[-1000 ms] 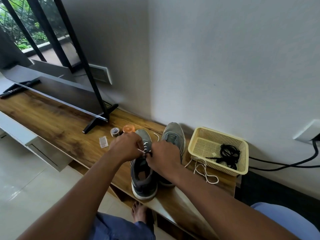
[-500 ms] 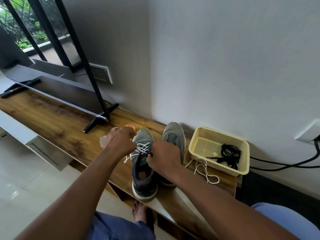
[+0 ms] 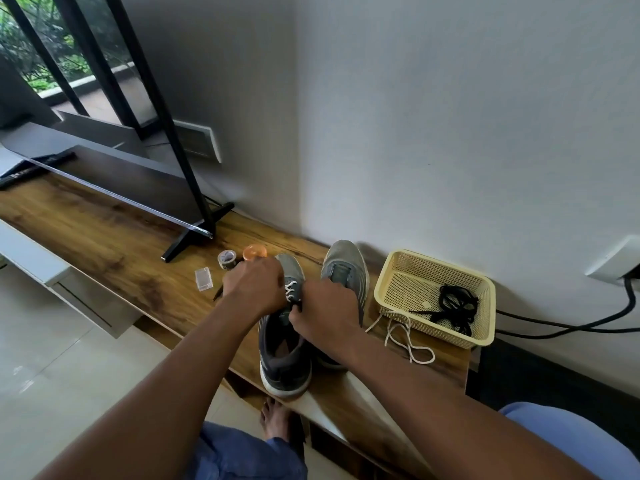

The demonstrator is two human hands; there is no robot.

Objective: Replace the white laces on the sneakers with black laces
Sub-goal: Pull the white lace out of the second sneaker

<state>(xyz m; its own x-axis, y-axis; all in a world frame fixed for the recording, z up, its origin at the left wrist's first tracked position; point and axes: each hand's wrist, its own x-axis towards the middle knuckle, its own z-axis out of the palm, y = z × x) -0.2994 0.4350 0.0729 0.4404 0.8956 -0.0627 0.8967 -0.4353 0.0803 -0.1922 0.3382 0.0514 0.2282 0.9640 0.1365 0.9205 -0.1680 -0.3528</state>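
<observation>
Near the right end of the counter [image 3: 104,237], by its front edge, I have both hands on the near sneaker [image 3: 284,355], and the change in the last second is in my left hand [image 3: 254,289]: half a second ago it had swung out to the left with a length of white lace [image 3: 290,291] drawn off the eyelets, and now it is back in tight against the shoe's left side. My right hand [image 3: 327,315] has hardly moved and sits at the tongue, fingers curled in a narrow grip on the shoe's upper. The left grip is closed too, but whether it pinches the lace or the shoe I cannot tell; the knuckles hide it. Fewer white crossings show than a moment ago, only a short zigzag near the toe, so I judge one more row has come free and the unlacing here is well along. The far sneaker [image 3: 344,268] stands just beside it toward the wall, already bare, its loose white lace [image 3: 401,336] trailing in front of the yellow basket [image 3: 398,271] at the right end. Black laces [image 3: 455,304] wait untouched in that basket.
</observation>
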